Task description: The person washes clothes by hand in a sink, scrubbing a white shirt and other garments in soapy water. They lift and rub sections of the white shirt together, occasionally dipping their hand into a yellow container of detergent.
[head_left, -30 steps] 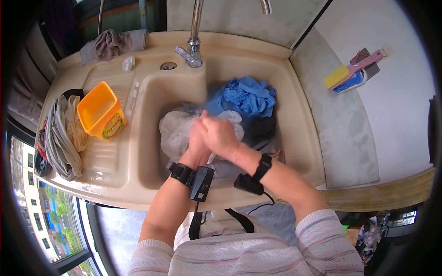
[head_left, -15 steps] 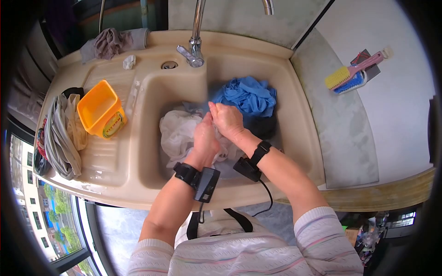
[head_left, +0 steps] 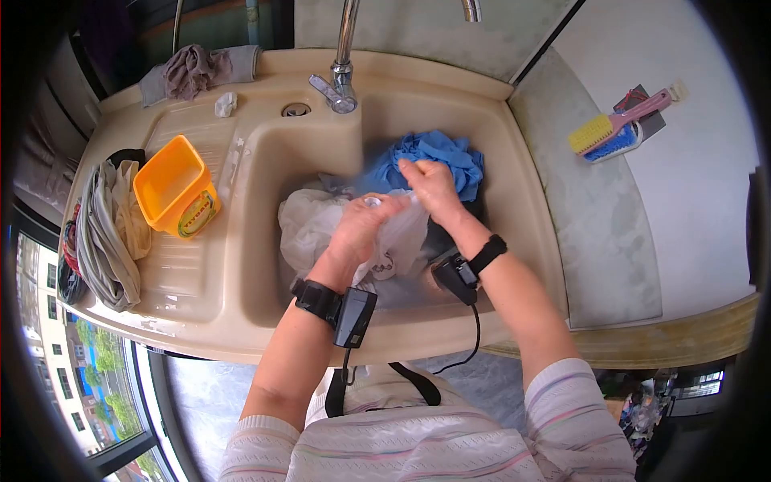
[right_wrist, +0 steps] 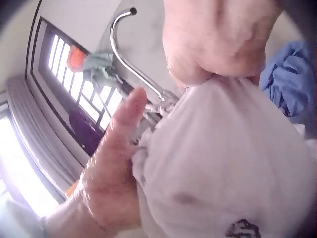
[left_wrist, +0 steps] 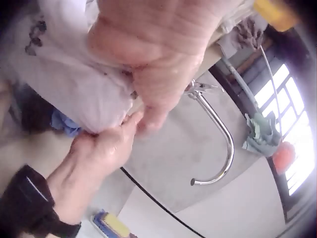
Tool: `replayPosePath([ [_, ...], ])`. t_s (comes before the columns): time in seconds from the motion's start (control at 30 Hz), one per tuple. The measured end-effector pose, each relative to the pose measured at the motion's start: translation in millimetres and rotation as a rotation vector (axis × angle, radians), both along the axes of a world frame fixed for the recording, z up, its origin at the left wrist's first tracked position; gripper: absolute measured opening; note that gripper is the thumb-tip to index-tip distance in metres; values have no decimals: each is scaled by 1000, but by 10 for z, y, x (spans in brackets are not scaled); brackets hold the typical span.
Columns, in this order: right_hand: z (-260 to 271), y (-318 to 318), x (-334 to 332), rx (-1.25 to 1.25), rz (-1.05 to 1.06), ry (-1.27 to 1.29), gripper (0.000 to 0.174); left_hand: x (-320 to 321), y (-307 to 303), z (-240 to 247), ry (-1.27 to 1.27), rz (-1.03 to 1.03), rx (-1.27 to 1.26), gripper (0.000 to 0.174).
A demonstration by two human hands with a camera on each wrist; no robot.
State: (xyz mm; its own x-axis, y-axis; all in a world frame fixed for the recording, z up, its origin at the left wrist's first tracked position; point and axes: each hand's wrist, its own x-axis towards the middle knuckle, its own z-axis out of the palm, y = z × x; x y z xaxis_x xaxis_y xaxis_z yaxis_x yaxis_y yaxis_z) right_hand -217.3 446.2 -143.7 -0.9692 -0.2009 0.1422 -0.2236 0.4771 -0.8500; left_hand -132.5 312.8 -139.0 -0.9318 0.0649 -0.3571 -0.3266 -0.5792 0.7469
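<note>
A wet white garment (head_left: 401, 241) with a small dark print is drawn up between both hands over the sink basin (head_left: 265, 241). My right hand (head_left: 434, 191) grips its upper edge with curled fingers, and the cloth hangs below the fist in the right wrist view. On the other side, my left hand (head_left: 360, 229) holds the same garment, its thumb (right_wrist: 130, 111) sticking up straight; cloth hides its other fingers in the right wrist view. More white cloth (head_left: 303, 233) lies in the water at the basin's left. Behind the right hand sits a bunched blue cloth (head_left: 438, 165).
The tap (head_left: 343, 80) rises at the basin's back edge. On the left drainboard stand a yellow-orange tub (head_left: 173, 189) and a pile of folded clothes (head_left: 108, 233). Grey-mauve cloths (head_left: 197, 74) lie at the back left. Brushes (head_left: 610, 132) hang on the right wall.
The hands, earlier pressed together over the white cloth, have moved apart. My right hand has gone right and up, and the white garment now stretches between them.
</note>
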Motion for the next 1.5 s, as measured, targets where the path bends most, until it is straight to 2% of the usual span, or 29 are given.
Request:
replayPosePath([
  [0.03,53,44,12,1,-1,0,42,-6,1,-18,95,-115,-186,20],
  [0.1,216,129,58,-181,79,-142,42,-38,-27,-83,100,-126,-183,18],
  [0.17,284,174,173,-171,91,-176,42,-56,-46,-131,102,-134,-185,20],
  [0.23,282,228,248,-65,278,-257,40,-64,-53,-141,128,-47,-168,17],
  [0.27,279,252,255,-72,331,-377,35,-63,-43,-142,128,-46,-170,17],
  [0.33,360,242,342,-28,408,-420,31,-59,-12,-142,212,106,-39,12],
  [0.37,391,242,367,19,485,-461,28,-72,-25,-170,212,105,-41,12],
  [0.43,314,285,325,-9,485,-385,24,-110,-75,-237,131,173,76,7],
  [0.5,227,281,278,-35,490,-308,19,-115,-67,-282,109,197,82,7],
  [0.57,144,222,263,-421,328,-520,14,-134,-41,-310,89,217,88,8],
  [0.63,98,51,300,-446,286,-530,17,-177,-17,-324,-157,272,186,18],
  [0.7,62,-168,368,138,100,-13,19,-165,19,-268,-154,280,262,21],
  [0.77,167,-465,776,59,214,275,22,-66,30,-232,-157,289,341,23],
  [0.8,176,-580,904,104,265,516,24,51,41,-252,75,321,109,20],
  [0.83,171,-631,973,151,315,755,27,117,59,-274,306,344,-122,25],
  [0.87,180,-590,920,216,284,511,30,114,81,-305,298,344,-118,25],
  [0.9,143,-579,789,217,287,507,30,72,106,-342,165,344,61,24],
  [0.97,56,-577,496,321,115,400,28,-80,136,-409,-86,336,415,22],
  [1.03,80,-624,508,348,122,490,27,-209,50,-755,-5,285,420,25],
  [1.1,104,-706,618,338,144,565,26,-366,-55,-1301,545,297,18,26],
  [1.13,148,-698,763,314,221,608,26,-76,-49,-660,277,240,711,29],
  [1.17,123,-685,777,318,226,605,26,-68,-45,-700,275,245,716,29],
  [1.23,52,-655,747,278,185,638,28,-139,-39,-914,261,228,330,31],
  [1.27,51,-587,607,350,118,483,32,-333,-11,-1363,455,214,220,32],
  [1.3,13,-490,397,386,77,355,36,-154,165,-428,-152,397,303,30],
  [1.37,-138,-302,216,466,36,294,40,-110,128,-317,-150,258,244,29],
  [1.4,-113,-267,206,471,38,296,40,-171,88,-396,-150,259,249,29],
  [1.47,-20,-216,250,134,154,-51,44,-297,-6,-654,-207,264,392,25],
  [1.5,32,-172,271,132,156,-53,44,-273,-28,-593,-209,266,391,25],
])
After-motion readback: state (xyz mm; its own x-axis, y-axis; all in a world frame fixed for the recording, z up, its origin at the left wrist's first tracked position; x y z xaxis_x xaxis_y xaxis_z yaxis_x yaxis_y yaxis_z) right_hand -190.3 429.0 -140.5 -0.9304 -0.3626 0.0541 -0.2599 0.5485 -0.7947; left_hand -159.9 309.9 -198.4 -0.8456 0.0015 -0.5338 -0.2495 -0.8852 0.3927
